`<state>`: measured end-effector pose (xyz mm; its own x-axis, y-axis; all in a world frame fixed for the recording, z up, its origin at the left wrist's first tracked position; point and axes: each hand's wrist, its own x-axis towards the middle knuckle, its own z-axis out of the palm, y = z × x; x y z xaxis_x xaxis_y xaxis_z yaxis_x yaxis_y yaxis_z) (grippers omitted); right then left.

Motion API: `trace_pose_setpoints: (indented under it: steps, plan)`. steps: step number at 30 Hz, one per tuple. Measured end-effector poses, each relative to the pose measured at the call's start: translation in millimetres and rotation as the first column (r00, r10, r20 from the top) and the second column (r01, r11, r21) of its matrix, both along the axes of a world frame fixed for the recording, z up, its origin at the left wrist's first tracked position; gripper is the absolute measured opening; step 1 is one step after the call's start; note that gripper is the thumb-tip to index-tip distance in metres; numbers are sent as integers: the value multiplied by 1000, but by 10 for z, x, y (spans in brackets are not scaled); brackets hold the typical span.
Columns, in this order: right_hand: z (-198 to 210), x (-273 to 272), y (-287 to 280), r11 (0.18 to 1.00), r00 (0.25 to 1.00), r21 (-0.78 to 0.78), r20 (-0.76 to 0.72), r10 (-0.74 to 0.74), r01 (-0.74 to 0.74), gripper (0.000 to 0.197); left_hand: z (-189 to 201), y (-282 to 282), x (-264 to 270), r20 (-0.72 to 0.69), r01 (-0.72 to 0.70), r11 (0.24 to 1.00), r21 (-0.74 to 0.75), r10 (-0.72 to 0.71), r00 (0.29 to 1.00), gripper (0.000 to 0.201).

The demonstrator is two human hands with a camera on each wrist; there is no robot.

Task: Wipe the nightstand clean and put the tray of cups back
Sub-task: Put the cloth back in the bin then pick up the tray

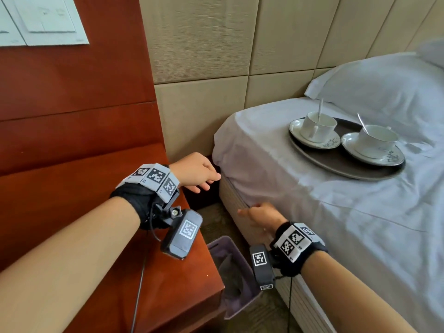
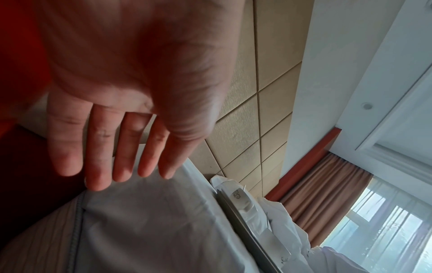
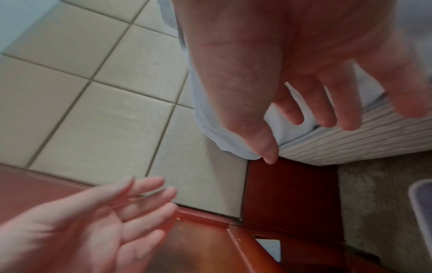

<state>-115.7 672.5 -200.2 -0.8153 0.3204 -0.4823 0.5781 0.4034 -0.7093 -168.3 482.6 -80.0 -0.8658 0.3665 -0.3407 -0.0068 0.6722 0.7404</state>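
Observation:
The red-brown wooden nightstand [image 1: 182, 280] fills the lower left of the head view. A dark oval tray [image 1: 336, 163] lies on the white bed and carries two white cups [image 1: 318, 127] on saucers, each with a spoon in it. My left hand [image 1: 204, 179] hovers over the nightstand's far right corner with fingers straight and nothing in them. My right hand [image 1: 252, 213] hangs lower, beside the mattress edge, fingers relaxed and empty. In the left wrist view the left hand's fingers [image 2: 100, 157] point at the sheet, with the tray's edge [image 2: 243, 219] beyond. The right wrist view shows my right hand [image 3: 315, 103] and my left hand [image 3: 105, 212].
A grey bin [image 1: 230, 267] with a liner stands on the carpet in the gap between nightstand and bed. Padded beige wall panels [image 1: 204, 104] rise behind. A pillow [image 1: 384, 85] lies beyond the tray. Switch plates [image 1: 43, 20] sit on the red wall panel.

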Motion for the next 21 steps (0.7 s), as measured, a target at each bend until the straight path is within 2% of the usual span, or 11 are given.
trace_pose_setpoints:
  steps: [2,5,9,12,16,21]
  plan:
    - [226,68,34,988,992,-140,-93,-81,67,27,21,77,16,-7,14,1000,-9,-14,1000,26]
    - [670,228,93,918,959,-378,-189,-209,125,14,69,210,21,-12,38,999,-14,-38,999,26]
    - [1179,396,388,817,887,-543,-260,-381,192,24,211,485,31,-19,39,998,39,-39,999,25]
    - [1381,530,672,708,825,-651,-219,-520,273,32,338,816,43,-14,38,989,142,-37,999,22]
    - [1486,636,934,638,798,-679,-126,-589,363,37,450,1324,74,58,-14,960,278,-2,998,14]
    - [1626,670,1266,543,744,-705,-31,-667,457,51,445,1735,17,179,-120,924,363,57,982,20]
